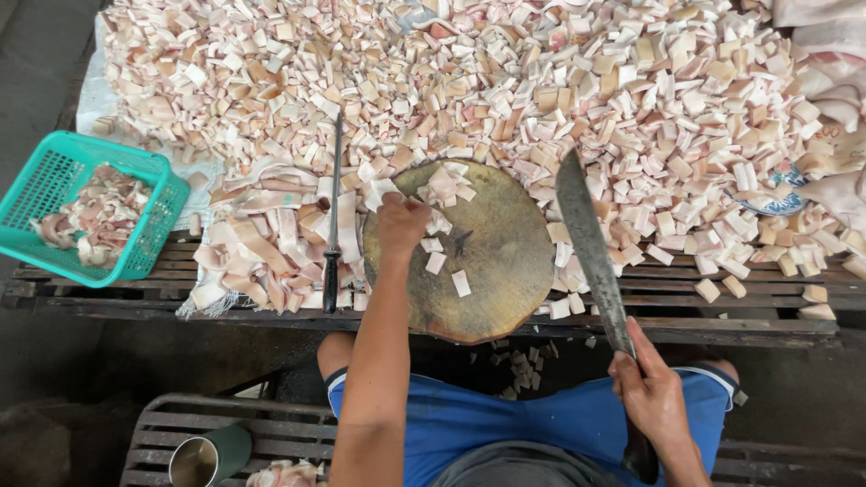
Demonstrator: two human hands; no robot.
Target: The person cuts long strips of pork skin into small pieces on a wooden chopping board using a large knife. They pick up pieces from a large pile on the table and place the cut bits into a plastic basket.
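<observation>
Left hand (401, 225) curled, knuckles up, resting on cut pieces (444, 185) at upper left of round chopping block (487, 271); whether fingers pinch any, cannot tell. Pieces lie directly under and just beyond hand, few strays toward block centre. Right hand (651, 392) gripping cleaver (588, 248) by handle, off block's right edge, blade's long axis pointing away, slightly leftward. Left hand nearer pieces. Sharpening steel (333, 216) lies left of block.

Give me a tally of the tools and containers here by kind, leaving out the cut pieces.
Large knife, in the right hand: 1
Sharpening steel: 1
Round chopping block, left hand on it: 1
Green basket: 1
Metal cup: 1
Total: 5
</observation>
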